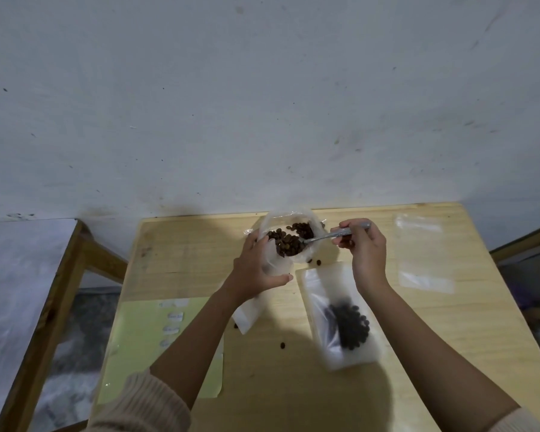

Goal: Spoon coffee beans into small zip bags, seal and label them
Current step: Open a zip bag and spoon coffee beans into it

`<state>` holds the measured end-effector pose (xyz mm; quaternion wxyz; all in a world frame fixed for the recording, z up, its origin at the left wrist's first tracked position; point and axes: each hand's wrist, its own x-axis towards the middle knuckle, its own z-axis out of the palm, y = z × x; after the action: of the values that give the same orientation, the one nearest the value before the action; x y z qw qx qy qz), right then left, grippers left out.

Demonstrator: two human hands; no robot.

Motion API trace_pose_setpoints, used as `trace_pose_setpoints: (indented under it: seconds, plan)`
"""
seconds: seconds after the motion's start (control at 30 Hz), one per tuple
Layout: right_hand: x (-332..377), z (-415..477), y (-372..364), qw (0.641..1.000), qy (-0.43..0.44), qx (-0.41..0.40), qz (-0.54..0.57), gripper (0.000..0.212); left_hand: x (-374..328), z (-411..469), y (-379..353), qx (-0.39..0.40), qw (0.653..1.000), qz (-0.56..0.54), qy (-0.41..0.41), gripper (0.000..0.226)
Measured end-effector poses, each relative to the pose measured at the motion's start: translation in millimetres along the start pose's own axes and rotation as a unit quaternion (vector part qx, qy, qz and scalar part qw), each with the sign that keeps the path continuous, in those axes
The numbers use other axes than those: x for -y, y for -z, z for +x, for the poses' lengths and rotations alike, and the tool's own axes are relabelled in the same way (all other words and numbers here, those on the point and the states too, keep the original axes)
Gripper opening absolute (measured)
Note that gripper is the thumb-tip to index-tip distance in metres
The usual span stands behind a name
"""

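My left hand (256,269) grips a small frosted zip bag (247,316), holding its mouth up beside the clear supply bag of coffee beans (293,235) at the table's far edge. My right hand (363,247) pinches a metal spoon (331,234) by its handle; the bowl, heaped with beans, sits over the left-hand bag's opening. A filled frosted zip bag (337,313) with dark beans lies flat below my right hand. A few loose beans (282,345) lie on the wood.
A pale green sheet with small white labels (144,335) lies at the table's left front. An unfilled clear zip bag (421,254) lies at the right. The wooden table (200,254) stands against a white wall; another wooden frame (53,294) is to the left.
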<state>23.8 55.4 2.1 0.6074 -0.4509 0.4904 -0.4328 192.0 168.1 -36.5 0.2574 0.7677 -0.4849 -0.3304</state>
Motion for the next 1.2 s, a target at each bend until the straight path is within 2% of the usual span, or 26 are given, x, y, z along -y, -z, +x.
trace_pose_setpoints:
  seconds: [0.1, 0.27, 0.33, 0.5, 0.7, 0.9, 1.07, 1.2]
  plan:
    - [0, -3, -1, 0.999, 0.019, 0.033, -0.024, 0.025, 0, 0, 2, 0.009, 1.000, 0.016, -0.018, 0.114]
    - [-5, -1, 8, 0.998, -0.003, -0.062, 0.005, 0.023, 1, -4, 4, 0.004, 1.000, -0.011, -0.011, 0.111]
    - [-10, -1, 9, 0.997, -0.003, -0.074, 0.011, 0.023, 2, -6, 5, 0.004, 1.000, -0.016, -0.015, 0.109]
    - [-30, -9, -2, 0.999, 0.018, -0.018, -0.033, 0.025, -2, -7, 4, 0.006, 0.999, -0.027, -0.038, 0.094]
    - [-47, -16, -22, 0.996, -0.088, -0.017, -0.014, 0.022, -5, -5, -2, 0.038, 0.998, -0.031, -0.038, 0.093]
    - [-46, -10, -32, 0.976, -0.208, -0.028, 0.054, 0.021, 1, -7, -6, 0.040, 0.999, -0.029, -0.020, 0.094]
    - [-43, -3, -28, 0.965, -0.238, -0.038, 0.104, 0.019, -1, -2, -6, 0.019, 0.999, -0.045, -0.018, 0.093]
    - [-40, 0, -22, 0.973, -0.206, -0.052, 0.085, 0.020, 2, 1, -4, 0.006, 0.998, -0.053, -0.019, 0.095]
